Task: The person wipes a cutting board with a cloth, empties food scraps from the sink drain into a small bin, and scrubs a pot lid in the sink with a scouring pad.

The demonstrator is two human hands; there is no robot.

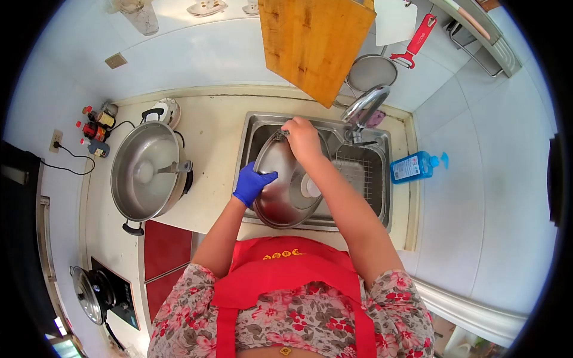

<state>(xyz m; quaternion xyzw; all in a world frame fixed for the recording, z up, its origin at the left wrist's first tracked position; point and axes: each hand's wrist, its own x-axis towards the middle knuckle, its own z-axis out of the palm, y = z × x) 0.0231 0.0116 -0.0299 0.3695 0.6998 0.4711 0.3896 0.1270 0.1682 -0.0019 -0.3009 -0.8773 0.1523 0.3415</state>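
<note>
Over the sink (387,206), a large steel pot lid (283,194) is held tilted, with a pale round knob partly behind my right forearm. My left hand (253,182), in a blue glove, grips the lid's left edge, thumb across its surface. My bare right hand (302,140) is closed at the lid's far rim. A dark, shiny steel wool scrubber (280,135) sticks out from under its fingers. Part of the scrubber is hidden by the hand.
A wide steel pot (122,179) with a ladle (174,167) stands on the left counter. Behind the sink are the faucet (365,107) and a hanging cutting board (313,45). A blue soap bottle (412,168) is at right. A hob (122,292) lies lower left.
</note>
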